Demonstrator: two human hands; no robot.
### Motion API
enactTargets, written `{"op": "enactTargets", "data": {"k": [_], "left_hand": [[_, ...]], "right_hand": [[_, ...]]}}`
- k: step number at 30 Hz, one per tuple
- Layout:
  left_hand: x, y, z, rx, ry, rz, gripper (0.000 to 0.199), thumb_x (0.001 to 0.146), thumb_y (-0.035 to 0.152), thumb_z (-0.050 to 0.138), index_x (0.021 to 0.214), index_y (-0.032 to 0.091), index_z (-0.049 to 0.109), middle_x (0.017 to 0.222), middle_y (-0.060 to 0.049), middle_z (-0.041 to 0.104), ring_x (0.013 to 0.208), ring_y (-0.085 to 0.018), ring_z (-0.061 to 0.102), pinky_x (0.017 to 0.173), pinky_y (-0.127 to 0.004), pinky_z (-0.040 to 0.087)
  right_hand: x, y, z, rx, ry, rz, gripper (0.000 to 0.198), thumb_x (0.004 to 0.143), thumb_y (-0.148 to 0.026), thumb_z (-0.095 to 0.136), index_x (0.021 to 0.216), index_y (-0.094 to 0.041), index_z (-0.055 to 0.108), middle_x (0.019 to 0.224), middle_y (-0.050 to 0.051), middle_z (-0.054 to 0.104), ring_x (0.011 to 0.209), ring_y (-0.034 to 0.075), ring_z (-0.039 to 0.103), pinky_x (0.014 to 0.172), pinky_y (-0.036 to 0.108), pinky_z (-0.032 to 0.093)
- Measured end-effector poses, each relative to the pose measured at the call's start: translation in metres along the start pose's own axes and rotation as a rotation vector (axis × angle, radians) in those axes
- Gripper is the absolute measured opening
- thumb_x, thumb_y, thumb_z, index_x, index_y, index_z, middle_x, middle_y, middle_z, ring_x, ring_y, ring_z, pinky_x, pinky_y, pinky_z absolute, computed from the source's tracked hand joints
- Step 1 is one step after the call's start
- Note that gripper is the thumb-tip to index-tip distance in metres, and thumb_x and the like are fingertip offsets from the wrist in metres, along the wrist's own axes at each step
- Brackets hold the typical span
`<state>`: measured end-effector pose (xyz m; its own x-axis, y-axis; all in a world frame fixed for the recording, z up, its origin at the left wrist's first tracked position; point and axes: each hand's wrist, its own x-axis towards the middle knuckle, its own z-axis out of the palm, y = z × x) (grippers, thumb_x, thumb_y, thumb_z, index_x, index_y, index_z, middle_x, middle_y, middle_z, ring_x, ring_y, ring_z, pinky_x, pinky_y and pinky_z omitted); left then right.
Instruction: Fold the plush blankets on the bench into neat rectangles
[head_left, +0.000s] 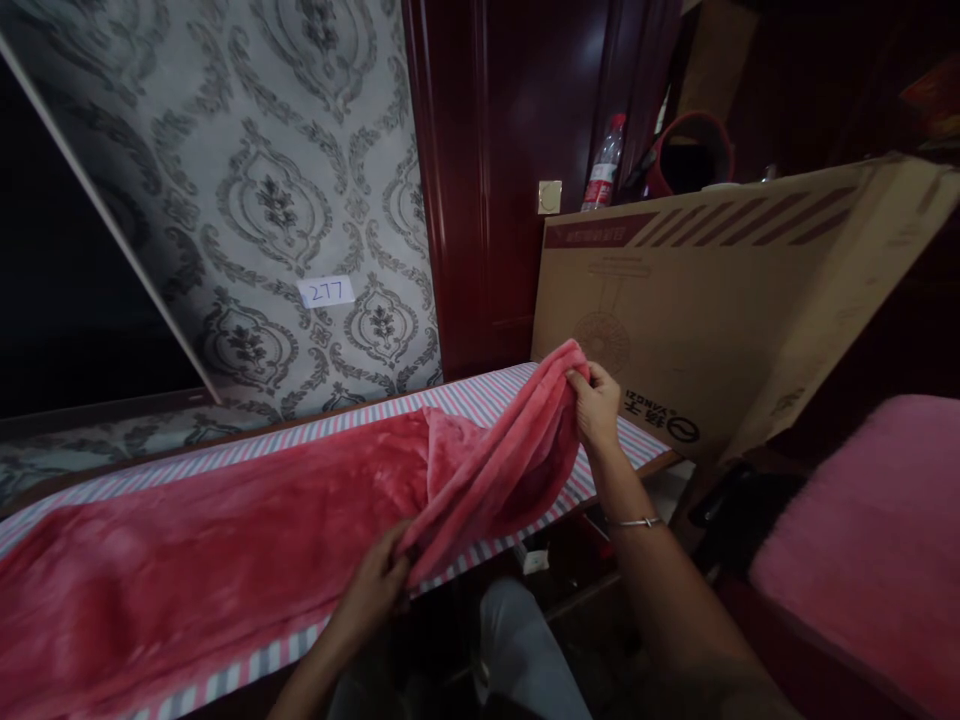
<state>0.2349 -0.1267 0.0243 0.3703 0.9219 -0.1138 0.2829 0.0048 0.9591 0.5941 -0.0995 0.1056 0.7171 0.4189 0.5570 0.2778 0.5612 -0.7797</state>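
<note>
A long pinkish-red plush blanket [247, 530] lies along a narrow table spread with a striped cloth [510, 385]. Its right end is lifted and partly folded over toward the left. My right hand [598, 405] pinches the raised far corner of that end, above the cloth. Near the front edge of the table, my left hand [379, 580] grips the near part of the same fold. Between both hands the fabric stretches in a slanted band. Some of my left fingers are hidden beneath the plush.
A large cardboard box [660, 300] stands beyond the table's right end, with a plastic bottle [604, 165] behind its top edge. At the lower right is a pink fluffy seat cover [877, 540]. A dark screen [82, 280] stands at the left, before patterned wallpaper.
</note>
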Motion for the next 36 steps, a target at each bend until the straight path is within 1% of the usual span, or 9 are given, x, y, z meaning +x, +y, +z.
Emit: {"op": "enactTargets", "data": {"k": [3, 8, 12, 18, 23, 27, 31, 34, 36], "left_hand": [[0.005, 0.017, -0.023, -0.103, 0.064, 0.007, 0.059, 0.063, 0.051, 0.069, 0.111, 0.016, 0.066, 0.077, -0.001, 0.065, 0.049, -0.010, 0.046, 0.049, -0.024, 0.040], [0.006, 0.045, -0.041, 0.023, -0.064, 0.179, 0.045, 0.066, 0.046, 0.072, 0.102, 0.018, 0.069, 0.093, -0.007, 0.070, 0.085, -0.022, 0.064, 0.077, -0.031, 0.052], [0.014, 0.049, -0.032, 0.276, 0.172, 0.439, 0.037, 0.060, 0.032, 0.067, 0.096, 0.022, 0.066, 0.102, -0.007, 0.070, 0.099, -0.028, 0.064, 0.089, -0.038, 0.051], [0.038, 0.067, -0.044, 0.256, 0.430, 0.550, 0.024, 0.055, 0.028, 0.057, 0.077, 0.024, 0.065, 0.076, -0.003, 0.067, 0.076, -0.024, 0.063, 0.068, -0.033, 0.052], [0.056, 0.110, -0.057, -0.181, 0.292, 0.336, 0.025, 0.057, 0.034, 0.068, 0.075, 0.020, 0.057, 0.050, 0.003, 0.056, 0.039, -0.011, 0.043, 0.039, -0.020, 0.031], [0.076, 0.153, -0.041, -0.423, 0.256, 0.413, 0.032, 0.054, 0.027, 0.072, 0.078, 0.019, 0.053, 0.056, 0.003, 0.061, 0.052, -0.017, 0.064, 0.048, -0.023, 0.049], [0.100, 0.189, -0.011, -0.361, 0.157, 0.507, 0.031, 0.063, 0.029, 0.068, 0.090, 0.019, 0.054, 0.063, 0.003, 0.062, 0.049, -0.016, 0.064, 0.044, -0.023, 0.048], [0.116, 0.210, 0.019, -0.244, 0.025, 0.597, 0.026, 0.073, 0.033, 0.067, 0.092, 0.019, 0.056, 0.063, 0.003, 0.061, 0.046, -0.015, 0.061, 0.044, -0.023, 0.047], [0.123, 0.222, 0.046, -0.160, -0.077, 0.668, 0.020, 0.078, 0.034, 0.066, 0.089, 0.019, 0.059, 0.060, 0.003, 0.059, 0.046, -0.014, 0.059, 0.045, -0.023, 0.045]], "right_hand": [[0.000, 0.003, -0.004, 0.028, 0.052, 0.008, 0.025, 0.066, -0.041, 0.063, 0.076, -0.018, 0.060, 0.071, -0.004, 0.054, 0.069, 0.014, 0.047, 0.070, 0.027, 0.039], [0.000, 0.008, -0.007, 0.072, 0.097, 0.030, 0.026, 0.065, -0.042, 0.065, 0.074, -0.018, 0.060, 0.069, -0.005, 0.053, 0.067, 0.013, 0.045, 0.067, 0.026, 0.038], [0.001, 0.008, -0.008, 0.055, 0.112, 0.017, 0.024, 0.068, -0.042, 0.063, 0.072, -0.019, 0.057, 0.067, -0.006, 0.049, 0.066, 0.013, 0.043, 0.066, 0.025, 0.037], [0.004, 0.005, -0.013, 0.073, 0.122, 0.020, 0.026, 0.066, -0.044, 0.065, 0.072, -0.019, 0.058, 0.068, -0.005, 0.051, 0.067, 0.013, 0.043, 0.066, 0.025, 0.038], [0.005, 0.005, -0.021, 0.119, 0.136, 0.041, 0.031, 0.063, -0.046, 0.068, 0.074, -0.018, 0.060, 0.071, -0.004, 0.055, 0.067, 0.013, 0.045, 0.069, 0.026, 0.040], [0.006, 0.020, -0.037, 0.120, 0.181, 0.065, 0.034, 0.062, -0.048, 0.069, 0.074, -0.018, 0.059, 0.070, -0.004, 0.053, 0.067, 0.013, 0.045, 0.067, 0.027, 0.040], [0.007, 0.035, -0.069, -0.130, 0.308, 0.003, 0.033, 0.065, -0.049, 0.062, 0.078, -0.019, 0.060, 0.074, -0.001, 0.055, 0.074, 0.019, 0.051, 0.075, 0.035, 0.045], [0.003, 0.021, -0.080, -0.473, 0.404, -0.276, 0.046, 0.073, -0.045, 0.059, 0.109, -0.017, 0.064, 0.111, 0.012, 0.062, 0.108, 0.030, 0.055, 0.097, 0.049, 0.041], [-0.002, 0.000, -0.069, -0.552, 0.249, -0.434, 0.066, 0.078, -0.046, 0.061, 0.137, -0.019, 0.050, 0.139, 0.016, 0.051, 0.129, 0.033, 0.046, 0.108, 0.053, 0.033]]}}
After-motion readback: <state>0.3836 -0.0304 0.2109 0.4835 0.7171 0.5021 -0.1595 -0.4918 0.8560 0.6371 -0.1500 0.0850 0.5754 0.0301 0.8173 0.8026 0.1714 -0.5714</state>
